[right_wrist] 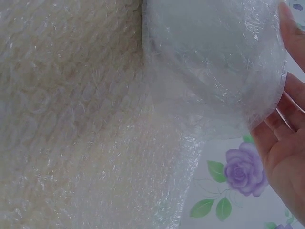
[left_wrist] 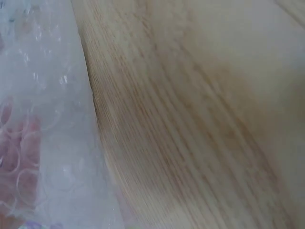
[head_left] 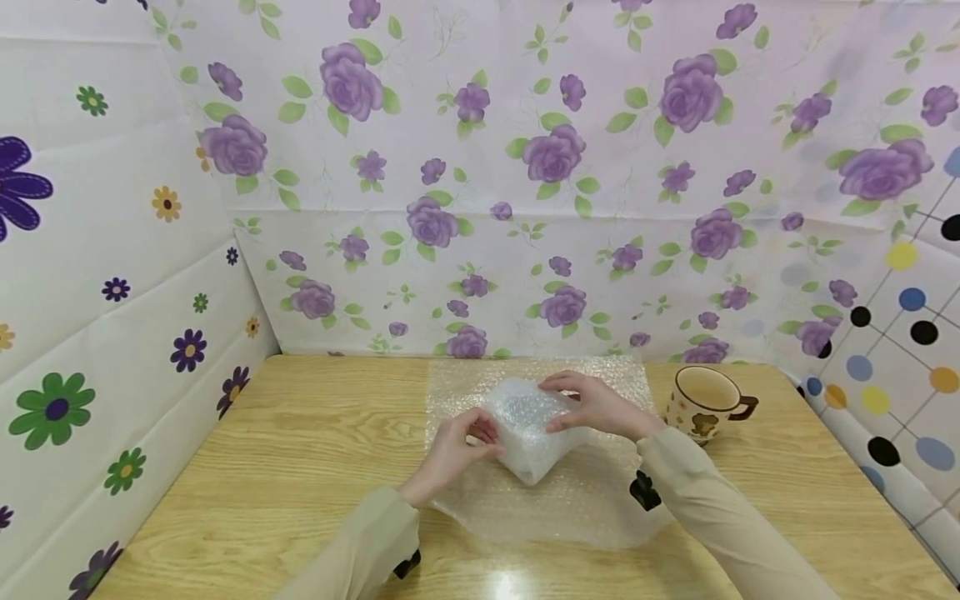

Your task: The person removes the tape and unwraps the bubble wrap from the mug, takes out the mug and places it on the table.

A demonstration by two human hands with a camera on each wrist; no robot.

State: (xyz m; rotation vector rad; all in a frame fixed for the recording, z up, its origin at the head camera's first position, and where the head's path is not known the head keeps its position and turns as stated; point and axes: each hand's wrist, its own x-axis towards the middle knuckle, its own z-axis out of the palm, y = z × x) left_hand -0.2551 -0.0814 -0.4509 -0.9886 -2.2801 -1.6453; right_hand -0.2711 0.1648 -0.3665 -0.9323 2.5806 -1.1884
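A white bundle of bubble wrap (head_left: 528, 429) is held up between the two hands in the head view; anything inside it is hidden. At its left side, my left hand (head_left: 457, 450) grips the wrap with bent fingers and thumb. My right hand (head_left: 596, 406) holds the bundle's upper right side, fingers on the far edge and thumb nearer. The right wrist view shows the right fingers (right_wrist: 281, 126) against the wrap's rounded edge. In the left wrist view, pinkish fingers (left_wrist: 21, 157) show blurred through the wrap. Beneath lies a flat bubble wrap sheet (head_left: 570, 508).
A cream mug (head_left: 705, 404) with a brown rim, brown handle and animal print stands on the wooden table (head_left: 315, 433), right of the sheet. Flowered cloth (head_left: 510, 275) hangs along the back, and patterned cloths close off both sides.
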